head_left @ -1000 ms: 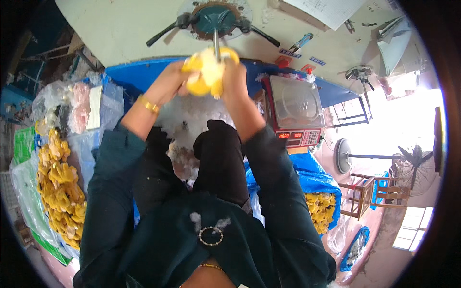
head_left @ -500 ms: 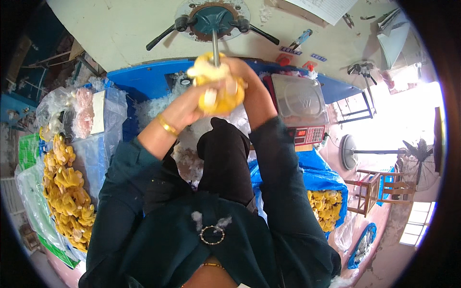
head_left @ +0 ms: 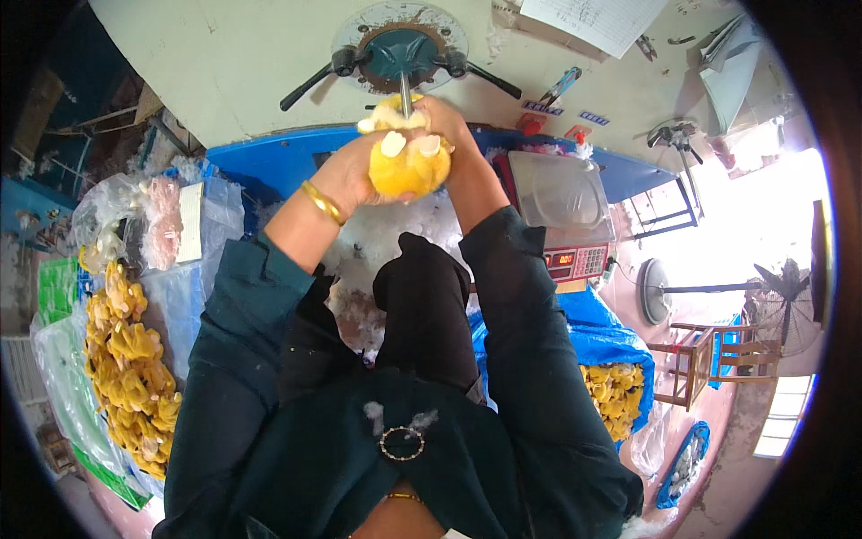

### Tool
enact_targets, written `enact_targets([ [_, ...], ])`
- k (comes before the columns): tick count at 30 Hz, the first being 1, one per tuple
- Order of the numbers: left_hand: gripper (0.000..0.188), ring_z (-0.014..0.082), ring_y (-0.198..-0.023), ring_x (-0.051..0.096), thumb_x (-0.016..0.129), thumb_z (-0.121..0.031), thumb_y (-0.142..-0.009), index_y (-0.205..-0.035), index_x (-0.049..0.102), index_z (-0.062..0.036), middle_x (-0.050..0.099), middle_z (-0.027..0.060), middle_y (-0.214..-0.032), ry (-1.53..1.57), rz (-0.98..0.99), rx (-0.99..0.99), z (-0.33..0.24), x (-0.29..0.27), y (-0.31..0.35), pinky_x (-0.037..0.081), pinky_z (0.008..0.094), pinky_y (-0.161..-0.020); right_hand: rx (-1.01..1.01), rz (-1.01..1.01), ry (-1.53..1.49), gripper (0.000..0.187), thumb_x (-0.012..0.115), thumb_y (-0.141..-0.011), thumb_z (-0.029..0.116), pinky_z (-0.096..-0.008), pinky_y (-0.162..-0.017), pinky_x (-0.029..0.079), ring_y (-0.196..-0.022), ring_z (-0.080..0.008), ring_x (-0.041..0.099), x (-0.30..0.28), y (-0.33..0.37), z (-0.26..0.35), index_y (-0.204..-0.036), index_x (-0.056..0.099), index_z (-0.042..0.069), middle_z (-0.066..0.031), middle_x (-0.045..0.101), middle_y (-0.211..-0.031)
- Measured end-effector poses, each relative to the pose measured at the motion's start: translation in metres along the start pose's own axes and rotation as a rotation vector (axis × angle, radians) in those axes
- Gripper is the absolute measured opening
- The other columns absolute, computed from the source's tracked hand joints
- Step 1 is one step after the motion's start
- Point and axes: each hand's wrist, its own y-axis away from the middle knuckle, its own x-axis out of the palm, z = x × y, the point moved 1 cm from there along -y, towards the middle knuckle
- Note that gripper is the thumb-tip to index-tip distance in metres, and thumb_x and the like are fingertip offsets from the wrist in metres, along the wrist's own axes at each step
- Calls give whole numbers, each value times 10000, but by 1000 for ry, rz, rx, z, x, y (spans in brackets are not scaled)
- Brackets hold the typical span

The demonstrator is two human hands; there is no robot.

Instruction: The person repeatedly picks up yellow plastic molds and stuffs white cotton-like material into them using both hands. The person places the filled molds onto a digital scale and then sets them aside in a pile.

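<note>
A yellow plush toy [head_left: 401, 172] with pale patches hangs in front of me, its upper end at a thin metal tube [head_left: 405, 88]. The tube sticks out from a round machine port [head_left: 402, 52] with two black handles. My left hand [head_left: 353, 175], a gold bangle at its wrist, is closed round the toy's left side. On the upper right side my right hand [head_left: 440, 119] grips the same toy near the tube. Some fingers of both hands are hidden behind the toy. The toy's lower part looks rounded.
On the left, yellow plush pieces [head_left: 130, 359] pile beside clear plastic bags [head_left: 108, 202]. A red scale [head_left: 575, 260] stands on the right, above a blue sack [head_left: 628, 346] of yellow pieces. Pliers [head_left: 561, 87] and a paper sheet [head_left: 597, 22] lie on the panel. White fluff [head_left: 382, 229] lies below.
The toy was smeared by motion and now shows sharply, its lower part looking rounder. Both hands keep hold of it at the tube. The whole view has shifted slightly.
</note>
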Motion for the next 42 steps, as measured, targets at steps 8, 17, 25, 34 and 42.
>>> enact_targets([
  [8, 479, 255, -933, 673, 584, -309, -917, -1262, 471, 3, 642, 136, -1083, -23, -122, -7, 32, 25, 39, 599, 345, -629, 195, -270, -418, 286, 529, -895, 266, -311, -762, 555, -822, -196, 667, 31, 52, -13, -975, 622, 8, -83, 666, -932],
  [17, 482, 253, -865, 692, 624, -299, -892, -1234, 476, 8, 652, 149, -1048, -10, -137, -72, 27, 31, 45, 601, 338, -559, -40, -161, -9, 324, 513, -912, 282, -307, -747, 568, -820, -186, 684, 32, 59, -20, -953, 650, -8, -123, 680, -935],
  [25, 615, 245, -1126, 579, 672, -348, -851, -1306, 444, -3, 535, 140, -1259, -341, -85, -58, 38, 43, 65, 585, 386, -759, -156, -199, 217, 223, 641, -837, 206, -300, -682, 511, -776, -188, 622, 20, 83, -36, -957, 619, 19, -96, 639, -901],
  [34, 379, 226, -1036, 615, 502, -332, -967, -1163, 556, -12, 627, 148, -1124, -263, -256, -153, 86, -18, 95, 547, 374, -793, 174, -1245, 685, 453, 599, -849, 359, -405, -689, 528, -832, -330, 663, -199, 209, -68, -1034, 579, -54, -252, 650, -926],
  [42, 287, 187, -879, 651, 499, -261, -976, -1072, 601, -11, 662, 116, -974, -227, -398, -87, 106, -43, 106, 549, 295, -727, 296, -1500, 1022, 523, 529, -878, 376, -437, -937, 418, -1122, -400, 527, -196, 280, -59, -1152, 556, -68, -253, 574, -1172],
])
